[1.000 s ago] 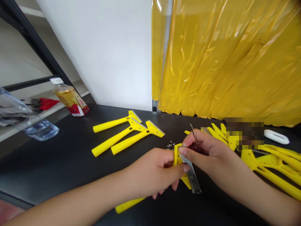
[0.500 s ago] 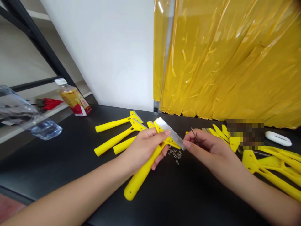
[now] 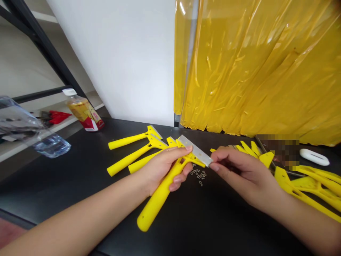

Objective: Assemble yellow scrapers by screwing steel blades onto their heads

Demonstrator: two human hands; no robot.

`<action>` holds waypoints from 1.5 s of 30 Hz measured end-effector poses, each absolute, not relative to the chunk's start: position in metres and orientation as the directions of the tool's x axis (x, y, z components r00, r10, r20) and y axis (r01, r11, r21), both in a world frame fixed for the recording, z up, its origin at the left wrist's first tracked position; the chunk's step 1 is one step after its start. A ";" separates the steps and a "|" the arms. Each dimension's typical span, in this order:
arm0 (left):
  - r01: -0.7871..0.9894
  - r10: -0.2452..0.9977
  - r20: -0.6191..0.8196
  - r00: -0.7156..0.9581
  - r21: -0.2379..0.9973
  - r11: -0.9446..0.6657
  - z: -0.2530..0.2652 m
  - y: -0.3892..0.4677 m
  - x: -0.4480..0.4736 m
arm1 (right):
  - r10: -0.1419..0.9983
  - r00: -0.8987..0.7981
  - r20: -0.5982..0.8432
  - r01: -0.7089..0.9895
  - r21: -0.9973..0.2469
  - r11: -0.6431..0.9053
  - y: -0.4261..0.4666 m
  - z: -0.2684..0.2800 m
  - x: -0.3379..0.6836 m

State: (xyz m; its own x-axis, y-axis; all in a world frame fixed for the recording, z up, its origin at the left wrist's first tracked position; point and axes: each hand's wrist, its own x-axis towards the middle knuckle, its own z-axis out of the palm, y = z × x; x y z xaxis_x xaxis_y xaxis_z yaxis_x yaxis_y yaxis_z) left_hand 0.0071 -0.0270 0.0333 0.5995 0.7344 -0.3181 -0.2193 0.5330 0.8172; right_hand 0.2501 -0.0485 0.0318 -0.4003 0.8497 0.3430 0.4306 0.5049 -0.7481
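Observation:
My left hand (image 3: 170, 160) is wrapped round a yellow scraper (image 3: 157, 201) below its head, thumb pressed on the flat metal blade (image 3: 197, 150) that lies along the head. With thumb and forefinger, my right hand (image 3: 239, 172) pinches the blade's right end; its other fingers are curled in. Small nuts and screws (image 3: 201, 175) are scattered on the black table (image 3: 191, 217) just beyond the scraper. Several yellow scrapers (image 3: 128, 160) fitted with blades lie left of my hands. More yellow scraper handles (image 3: 309, 199) are heaped at the right, partly behind my right forearm.
A drink bottle (image 3: 85, 115) with a white cap stands at the back left, near a clear plastic bottle (image 3: 50, 142). At the back right lie a white oval object (image 3: 314, 157) and a blurred-out dark flat object (image 3: 262, 142). Yellow plastic sheeting (image 3: 253, 71) hangs behind.
The scraper's handle end has swung slightly down and left. My right hand has shifted a little right at the blade's end; the thin dark rod seen in its fingers no longer shows.

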 end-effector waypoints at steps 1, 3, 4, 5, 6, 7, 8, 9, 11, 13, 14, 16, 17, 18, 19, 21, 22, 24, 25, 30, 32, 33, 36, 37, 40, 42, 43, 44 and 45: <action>-0.209 0.720 -0.318 0.617 0.816 0.540 0.033 -0.027 0.007 | 0.814 -0.442 0.377 0.442 -0.698 0.563 -0.049 0.033 0.252; -0.185 0.697 -0.325 0.639 0.814 0.550 0.033 -0.027 0.006 | 0.770 -0.481 0.420 0.451 -0.634 0.628 -0.048 0.032 0.255; -0.173 0.689 -0.333 0.644 0.814 0.555 0.034 -0.027 0.006 | 0.761 -0.482 0.435 0.452 -0.621 0.641 -0.047 0.032 0.256; -0.162 0.683 -0.340 0.646 0.813 0.559 0.034 -0.027 0.006 | 0.751 -0.485 0.448 0.447 -0.612 0.653 -0.047 0.031 0.257; -0.153 0.679 -0.348 0.647 0.813 0.562 0.034 -0.026 0.006 | 0.738 -0.494 0.461 0.437 -0.602 0.668 -0.046 0.031 0.257; -0.144 0.676 -0.354 0.646 0.813 0.564 0.034 -0.026 0.005 | 0.716 -0.512 0.475 0.421 -0.588 0.691 -0.045 0.032 0.258; -0.135 0.672 -0.361 0.646 0.813 0.566 0.035 -0.025 0.005 | 0.689 -0.539 0.485 0.405 -0.568 0.717 -0.044 0.032 0.259; -0.125 0.669 -0.369 0.645 0.813 0.569 0.035 -0.025 0.005 | 0.657 -0.573 0.490 0.393 -0.539 0.745 -0.043 0.034 0.260; -0.106 0.662 -0.384 0.643 0.812 0.575 0.035 -0.024 0.005 | 0.582 -0.633 0.510 0.403 -0.425 0.811 -0.042 0.037 0.263; -0.091 0.655 -0.396 0.643 0.810 0.579 0.035 -0.023 0.005 | 0.481 -0.701 0.527 0.441 -0.210 0.873 -0.042 0.039 0.269; -0.086 0.652 -0.402 0.643 0.808 0.583 0.035 -0.023 0.005 | 0.425 -0.736 0.527 0.451 -0.086 0.888 -0.043 0.041 0.271; -0.078 0.641 -0.416 0.645 0.798 0.597 0.035 -0.023 0.005 | 0.344 -0.789 0.508 0.457 0.111 0.883 -0.044 0.043 0.277; -0.077 0.637 -0.424 0.643 0.792 0.606 0.035 -0.023 0.005 | 0.329 -0.803 0.496 0.463 0.172 0.870 -0.045 0.044 0.280; -0.080 0.637 -0.430 0.640 0.787 0.612 0.034 -0.023 0.005 | 0.325 -0.810 0.488 0.472 0.213 0.856 -0.046 0.044 0.282; -0.086 0.641 -0.430 0.636 0.786 0.613 0.034 -0.024 0.006 | 0.329 -0.810 0.486 0.484 0.237 0.842 -0.046 0.045 0.283; -0.106 0.673 -0.413 0.614 0.802 0.588 0.032 -0.025 0.006 | 0.338 -0.805 0.487 0.491 0.230 0.840 -0.045 0.044 0.283; -0.116 0.701 -0.393 0.595 0.821 0.559 0.031 -0.026 0.007 | 0.347 -0.797 0.495 0.486 0.181 0.855 -0.045 0.042 0.281; -0.116 0.758 -0.344 0.554 0.870 0.480 0.029 -0.029 0.009 | 0.427 -0.748 0.509 0.475 -0.039 0.879 -0.043 0.039 0.275; -0.107 0.783 -0.321 0.532 0.892 0.439 0.028 -0.031 0.011 | 0.508 -0.696 0.508 0.482 -0.195 0.854 -0.043 0.036 0.271; -0.063 0.863 -0.262 0.432 0.946 0.319 0.028 -0.041 0.018 | 0.906 -0.384 0.178 0.478 -0.801 0.360 -0.042 0.027 0.247; -0.033 0.870 -0.262 0.418 0.952 0.303 0.028 -0.042 0.020 | 0.926 -0.372 0.068 0.439 -0.866 0.240 -0.042 0.027 0.242; -0.012 0.870 -0.265 0.415 0.955 0.297 0.029 -0.043 0.020 | 0.929 -0.368 0.044 0.420 -0.884 0.208 -0.041 0.026 0.241; 0.051 0.878 -0.262 0.401 0.963 0.264 0.029 -0.043 0.020 | 0.938 -0.346 0.006 0.389 -0.909 0.149 -0.040 0.027 0.241; 0.069 0.882 -0.260 0.394 0.965 0.253 0.030 -0.043 0.021 | 0.938 -0.345 0.000 0.387 -0.911 0.143 -0.040 0.027 0.241; 0.114 0.884 -0.264 0.387 0.965 0.238 0.031 -0.045 0.022 | 0.939 -0.343 0.004 0.397 -0.906 0.149 -0.041 0.028 0.241; 0.134 0.881 -0.270 0.389 0.963 0.235 0.032 -0.046 0.023 | 0.939 -0.344 0.014 0.414 -0.895 0.165 -0.042 0.029 0.241; 0.139 0.880 -0.271 0.389 0.962 0.234 0.033 -0.047 0.023 | 0.938 -0.347 0.017 0.423 -0.889 0.173 -0.043 0.029 0.241; 0.142 0.881 -0.270 0.389 0.962 0.232 0.033 -0.047 0.024 | 0.937 -0.349 0.018 0.432 -0.884 0.178 -0.043 0.030 0.241; 0.143 0.881 -0.269 0.388 0.963 0.230 0.033 -0.048 0.024 | 0.937 -0.350 0.018 0.440 -0.880 0.181 -0.043 0.030 0.242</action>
State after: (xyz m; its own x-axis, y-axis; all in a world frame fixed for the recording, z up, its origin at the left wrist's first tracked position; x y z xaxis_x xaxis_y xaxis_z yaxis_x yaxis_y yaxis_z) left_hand 0.0237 -0.0477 0.0331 0.3883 0.8815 -0.2686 0.1428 0.2304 0.9626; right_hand 0.2416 -0.0435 0.0298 -0.3499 0.9366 0.0176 0.4397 0.1807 -0.8798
